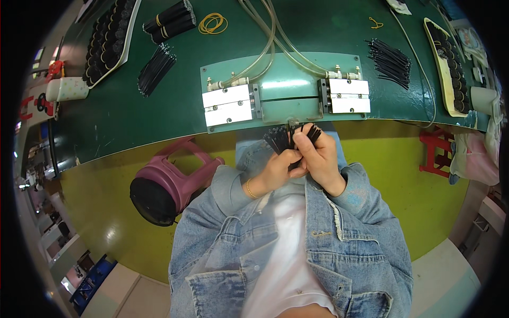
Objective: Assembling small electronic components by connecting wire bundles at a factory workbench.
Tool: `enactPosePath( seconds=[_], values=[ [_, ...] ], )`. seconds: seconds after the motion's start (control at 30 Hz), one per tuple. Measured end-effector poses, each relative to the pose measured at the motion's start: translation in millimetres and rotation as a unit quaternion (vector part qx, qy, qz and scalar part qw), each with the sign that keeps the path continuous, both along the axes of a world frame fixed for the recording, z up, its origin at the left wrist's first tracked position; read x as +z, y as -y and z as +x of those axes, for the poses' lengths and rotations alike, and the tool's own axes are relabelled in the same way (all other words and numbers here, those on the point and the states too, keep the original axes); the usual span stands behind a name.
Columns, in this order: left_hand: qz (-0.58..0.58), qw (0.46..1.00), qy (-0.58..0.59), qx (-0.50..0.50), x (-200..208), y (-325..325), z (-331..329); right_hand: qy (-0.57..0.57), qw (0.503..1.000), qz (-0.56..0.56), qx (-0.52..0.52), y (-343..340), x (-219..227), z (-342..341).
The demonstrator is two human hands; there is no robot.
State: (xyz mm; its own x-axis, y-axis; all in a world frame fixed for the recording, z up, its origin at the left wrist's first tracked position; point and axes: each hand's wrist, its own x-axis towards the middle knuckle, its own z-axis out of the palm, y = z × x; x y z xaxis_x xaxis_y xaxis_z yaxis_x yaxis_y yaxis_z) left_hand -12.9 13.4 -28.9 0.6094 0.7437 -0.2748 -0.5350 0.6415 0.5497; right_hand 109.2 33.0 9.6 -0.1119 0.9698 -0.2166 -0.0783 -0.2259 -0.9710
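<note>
Close in front of my body, at the table's front edge, my left hand [280, 168] is closed around a fanned bundle of thin black wires [277, 139]. Right beside it, my right hand [321, 160] is closed on a smaller bunch of black wires [315, 133], its thumb pressed along them. The two hands touch or nearly touch, and the lower ends of the wires are hidden by the fingers. Just beyond the hands sits a fixture with two silver clamp blocks, the left block [228, 106] and the right block [349, 96], on a pale green plate [286, 68].
Clear air tubes [273, 32] run back from the fixture. Loose black wire piles lie left [157, 70] and right [389, 63], near yellow rubber bands [213, 24]. Trays of bundled wires stand at far left [124, 47] and right [432, 32]. A pink stool [180, 175] stands below the table.
</note>
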Motion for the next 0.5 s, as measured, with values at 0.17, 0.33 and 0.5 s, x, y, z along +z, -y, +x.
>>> enactPosePath(
  seconds=[0.17,0.33,0.5],
  values=[
    [0.007,1.0,-0.009,-0.021,-2.3,2.4,-0.4,0.029,0.999,0.015,0.006,3.3,-1.2,1.6],
    [0.004,0.997,-0.073,0.026,-5.4,7.5,1.8,0.01,1.0,-0.003,-0.011,4.6,-5.1,-1.1],
    [-0.022,0.996,-0.042,0.071,-3.5,7.7,5.4,0.019,1.0,0.002,-0.017,3.5,-5.0,-3.0]
  ],
)
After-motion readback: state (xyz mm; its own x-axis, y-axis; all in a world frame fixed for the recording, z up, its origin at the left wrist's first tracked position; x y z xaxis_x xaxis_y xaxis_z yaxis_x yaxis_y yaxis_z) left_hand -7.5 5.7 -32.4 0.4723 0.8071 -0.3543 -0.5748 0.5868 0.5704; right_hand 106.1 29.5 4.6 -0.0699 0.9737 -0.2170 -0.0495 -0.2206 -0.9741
